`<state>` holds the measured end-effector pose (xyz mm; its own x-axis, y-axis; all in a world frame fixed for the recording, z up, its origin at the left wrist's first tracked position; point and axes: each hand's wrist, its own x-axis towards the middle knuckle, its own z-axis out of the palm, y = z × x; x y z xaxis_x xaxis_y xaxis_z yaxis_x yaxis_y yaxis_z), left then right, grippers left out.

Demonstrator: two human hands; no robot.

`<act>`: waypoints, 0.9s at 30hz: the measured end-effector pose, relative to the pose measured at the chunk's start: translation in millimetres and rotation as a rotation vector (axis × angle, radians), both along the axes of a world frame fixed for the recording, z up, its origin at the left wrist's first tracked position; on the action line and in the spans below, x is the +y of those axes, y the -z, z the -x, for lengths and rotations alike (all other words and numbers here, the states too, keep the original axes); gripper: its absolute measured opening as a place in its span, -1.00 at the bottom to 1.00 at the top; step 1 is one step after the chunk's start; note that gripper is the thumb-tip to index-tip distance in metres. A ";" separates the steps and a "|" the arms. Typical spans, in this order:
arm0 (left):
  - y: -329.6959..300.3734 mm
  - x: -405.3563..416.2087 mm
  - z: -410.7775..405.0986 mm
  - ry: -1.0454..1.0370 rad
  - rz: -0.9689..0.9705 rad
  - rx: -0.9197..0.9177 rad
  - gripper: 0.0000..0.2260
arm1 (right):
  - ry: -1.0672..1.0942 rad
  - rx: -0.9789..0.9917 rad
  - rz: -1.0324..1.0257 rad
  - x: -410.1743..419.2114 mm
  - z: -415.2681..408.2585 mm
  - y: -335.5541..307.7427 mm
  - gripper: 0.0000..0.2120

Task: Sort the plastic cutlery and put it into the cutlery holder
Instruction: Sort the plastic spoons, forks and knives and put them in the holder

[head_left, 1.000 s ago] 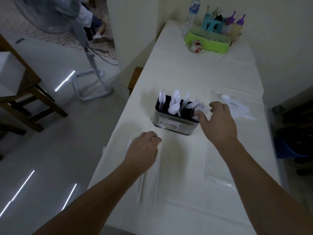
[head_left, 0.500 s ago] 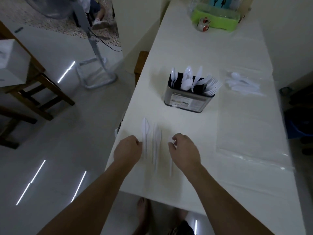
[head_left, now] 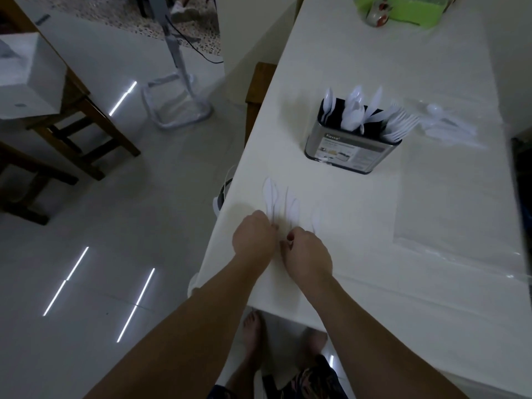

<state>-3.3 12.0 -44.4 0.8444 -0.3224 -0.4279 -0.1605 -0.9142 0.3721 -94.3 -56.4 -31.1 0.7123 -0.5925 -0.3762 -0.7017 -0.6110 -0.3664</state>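
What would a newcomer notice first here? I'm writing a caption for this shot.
Two bare hands, left hand and right hand, meet at the near table edge over white plastic knives lying flat. Just beyond stands a steel cutlery holder bristling with white spoons and forks.

There was only one camera, worn on the person's head, and it looked forward and steeply down from above the near end of the long white table [head_left: 431,283]. It was close to the two hands, the left hand [head_left: 253,237] and the right hand [head_left: 308,254], which sat near the middle of the picture. The cutlery holder [head_left: 351,148] stood farther off, the green tray [head_left: 403,7] was cut off at the top edge, and the floor [head_left: 86,283] filled the left side.
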 end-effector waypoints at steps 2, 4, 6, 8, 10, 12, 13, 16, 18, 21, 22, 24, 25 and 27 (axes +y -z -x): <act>3.0 1.5 -6.5 -0.046 0.067 0.080 -0.73 | -0.007 0.009 0.000 4.3 -0.5 0.5 -0.76; 0.9 5.4 -14.9 -0.095 0.143 0.164 -0.73 | -0.001 0.011 -0.001 7.5 -1.9 0.0 -0.77; -1.3 10.4 -23.2 -0.158 0.229 0.249 -0.72 | 0.017 0.014 0.003 9.9 -4.1 -1.7 -0.78; -2.2 16.0 -28.2 -0.268 0.341 0.337 -0.77 | 0.043 0.017 0.011 12.9 -8.1 -2.9 -0.79; 0.0 20.9 -30.4 -0.393 0.423 0.397 -0.88 | 0.064 0.019 0.011 17.1 -13.8 -2.8 -0.76; 0.6 24.7 -30.5 -0.432 0.440 0.411 -0.90 | 0.078 0.032 0.000 21.8 -20.3 -1.5 -0.72; 1.2 25.8 -31.0 -0.418 0.440 0.398 -0.90 | 0.083 0.046 -0.002 23.5 -23.8 -0.3 -0.73; 3.0 25.8 -31.8 -0.389 0.429 0.371 -0.85 | 0.065 0.100 0.014 25.6 -32.6 0.5 -0.85; 4.0 24.5 -32.4 -0.376 0.407 0.374 -0.86 | 0.046 0.116 0.015 27.1 -37.0 -0.4 -0.86; 3.2 23.7 -32.5 -0.358 0.401 0.374 -0.90 | 0.058 0.093 0.008 30.8 -41.3 -3.6 -0.85; 3.4 23.9 -32.9 -0.353 0.395 0.371 -0.89 | 0.066 0.085 0.015 31.5 -41.9 -4.4 -0.84; 3.2 23.3 -33.6 -0.339 0.379 0.361 -0.92 | 0.063 0.093 0.032 31.5 -42.9 -4.8 -0.86; 3.8 22.5 -33.9 -0.329 0.372 0.355 -0.94 | 0.054 0.101 0.035 31.3 -43.6 -5.3 -0.86; 3.2 20.4 -34.5 -0.330 0.367 0.348 -0.95 | 0.044 0.108 0.024 30.5 -45.9 -6.8 -0.87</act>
<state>31.1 32.4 -47.6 0.7552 -0.2464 -0.6074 0.2975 -0.6969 0.6526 -48.4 -25.9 -24.3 0.6414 -0.6322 -0.4347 -0.7628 -0.5863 -0.2728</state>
